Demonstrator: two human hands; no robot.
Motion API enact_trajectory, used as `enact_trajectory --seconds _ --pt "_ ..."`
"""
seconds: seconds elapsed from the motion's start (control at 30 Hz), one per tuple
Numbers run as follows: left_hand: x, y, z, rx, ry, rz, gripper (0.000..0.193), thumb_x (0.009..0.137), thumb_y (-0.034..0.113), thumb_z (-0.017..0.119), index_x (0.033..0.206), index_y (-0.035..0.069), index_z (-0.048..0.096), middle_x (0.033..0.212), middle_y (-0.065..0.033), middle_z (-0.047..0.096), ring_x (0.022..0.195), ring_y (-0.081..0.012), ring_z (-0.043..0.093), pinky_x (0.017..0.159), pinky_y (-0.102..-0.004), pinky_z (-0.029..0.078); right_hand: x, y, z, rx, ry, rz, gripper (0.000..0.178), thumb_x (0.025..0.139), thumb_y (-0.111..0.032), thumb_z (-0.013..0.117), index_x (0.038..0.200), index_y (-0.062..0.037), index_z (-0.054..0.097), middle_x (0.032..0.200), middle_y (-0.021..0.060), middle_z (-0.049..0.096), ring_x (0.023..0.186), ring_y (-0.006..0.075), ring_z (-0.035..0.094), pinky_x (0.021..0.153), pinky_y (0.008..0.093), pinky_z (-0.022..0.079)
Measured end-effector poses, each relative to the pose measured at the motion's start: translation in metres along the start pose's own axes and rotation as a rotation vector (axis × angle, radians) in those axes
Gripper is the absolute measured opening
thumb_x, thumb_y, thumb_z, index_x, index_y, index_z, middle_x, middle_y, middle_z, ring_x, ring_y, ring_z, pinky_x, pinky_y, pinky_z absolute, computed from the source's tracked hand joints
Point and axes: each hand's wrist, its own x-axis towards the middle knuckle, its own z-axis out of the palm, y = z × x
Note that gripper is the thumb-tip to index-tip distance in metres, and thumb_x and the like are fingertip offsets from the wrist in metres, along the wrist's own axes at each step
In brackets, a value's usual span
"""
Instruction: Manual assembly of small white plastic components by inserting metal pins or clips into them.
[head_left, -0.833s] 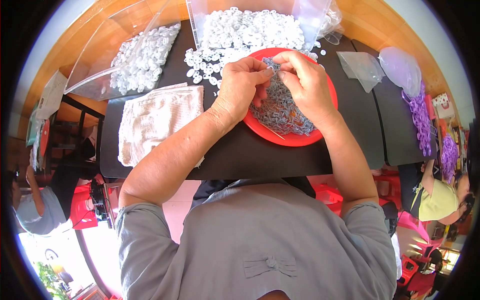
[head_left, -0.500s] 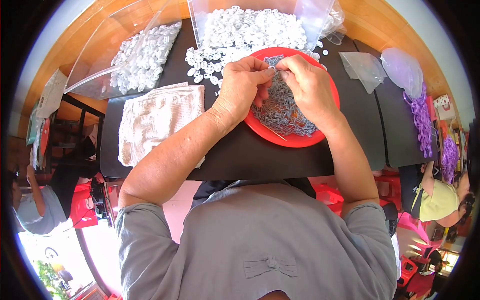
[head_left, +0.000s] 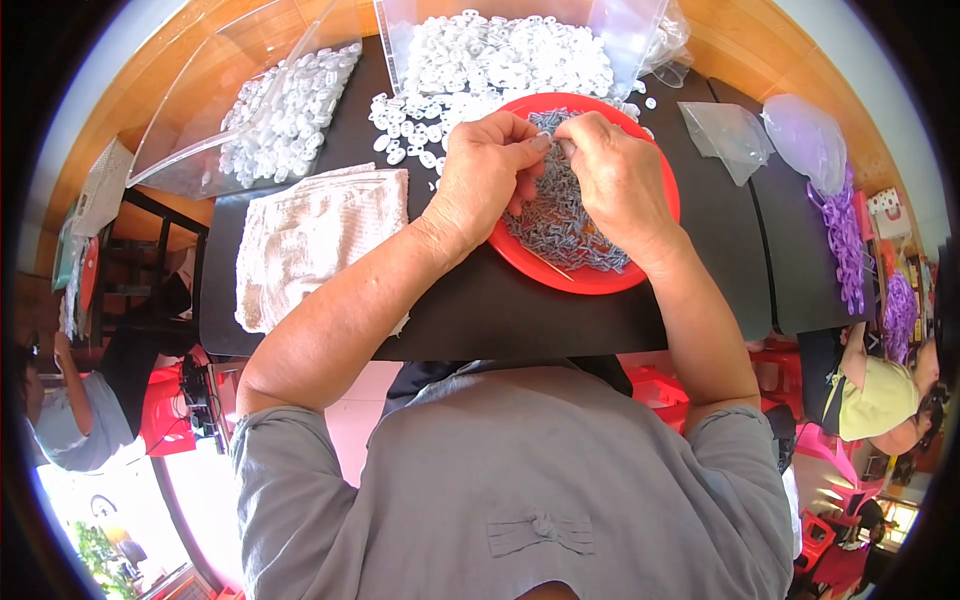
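Both my hands meet over a red plate (head_left: pixel 592 286). My left hand (head_left: pixel 484 172) pinches a small white plastic piece (head_left: pixel 545 136) between thumb and forefinger. Right beside it, the fingers of my right hand (head_left: pixel 622 190) are closed together at the same piece; whatever they grip is too small to make out. Under the hands, the plate holds a heap of small grey-blue metal pieces (head_left: pixel 565 220) that look like screws. A thin wooden stick (head_left: pixel 548 266) rests across the plate's near rim.
Loose white oval pieces (head_left: pixel 400 128) lie beyond my left hand, before a clear bin (head_left: pixel 393 60) filled with them. Another clear container (head_left: pixel 190 150) stands at far left. A folded cloth (head_left: pixel 320 240) and plastic bag (head_left: pixel 727 140) flank the plate. People sit at both sides.
My right hand's fingers have shifted slightly at the white piece. My left hand stays almost where it was, and the plate has not moved.
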Motion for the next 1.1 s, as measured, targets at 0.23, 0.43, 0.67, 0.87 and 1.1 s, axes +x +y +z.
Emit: enact_trajectory --seconds 0.23,0.43,0.67,0.87,1.1 --pt "0.001 -0.002 0.000 0.053 0.016 -0.011 0.011 0.091 0.010 0.060 0.088 0.000 0.061 0.069 -0.0035 0.059 0.050 -0.0083 0.052 0.039 -0.0230 0.041 -0.002 -0.002 0.007 0.040 0.030 -0.011 0.015 0.081 0.006 0.056 0.093 -0.0017 0.057 0.081 0.0144 0.062 0.074 0.0319 0.064 0.063 0.0390 0.049" --pt "0.000 -0.005 0.004 0.055 0.066 0.005 0.011 0.091 0.010 0.062 0.085 0.001 0.062 0.066 -0.0027 0.059 0.049 -0.0097 0.051 0.040 -0.0225 0.037 -0.003 -0.003 0.015 0.071 0.090 -0.025 0.015 0.079 0.008 0.054 0.091 -0.0009 0.057 0.081 0.0152 0.061 0.073 0.0329 0.063 0.062 0.0396 0.048" --pt "-0.002 -0.004 0.007 0.037 0.105 0.009 0.010 0.089 0.009 0.063 0.082 0.002 0.062 0.063 -0.0012 0.056 0.047 -0.0082 0.048 0.039 -0.0228 0.036 -0.004 -0.008 0.020 0.047 0.156 -0.043 0.015 0.077 0.007 0.054 0.089 -0.0012 0.056 0.081 0.0150 0.061 0.071 0.0344 0.062 0.059 0.0415 0.048" --pt "0.001 -0.006 0.003 -0.008 0.048 0.032 0.011 0.091 0.011 0.061 0.086 0.002 0.061 0.065 -0.0011 0.056 0.048 -0.0076 0.049 0.040 -0.0222 0.037 0.012 0.028 -0.028 0.221 -0.036 0.185 0.010 0.087 -0.009 0.064 0.092 -0.0012 0.065 0.079 0.0104 0.068 0.076 0.0146 0.066 0.065 0.0284 0.049" --pt "0.003 -0.004 0.003 0.009 0.026 0.021 0.012 0.091 0.012 0.061 0.087 0.002 0.061 0.068 -0.0022 0.058 0.050 -0.0094 0.052 0.042 -0.0223 0.038 0.014 0.143 -0.049 -0.279 -0.150 0.499 0.014 0.080 -0.016 0.067 0.087 -0.0039 0.068 0.074 0.0094 0.067 0.071 0.0227 0.064 0.065 0.0355 0.047"
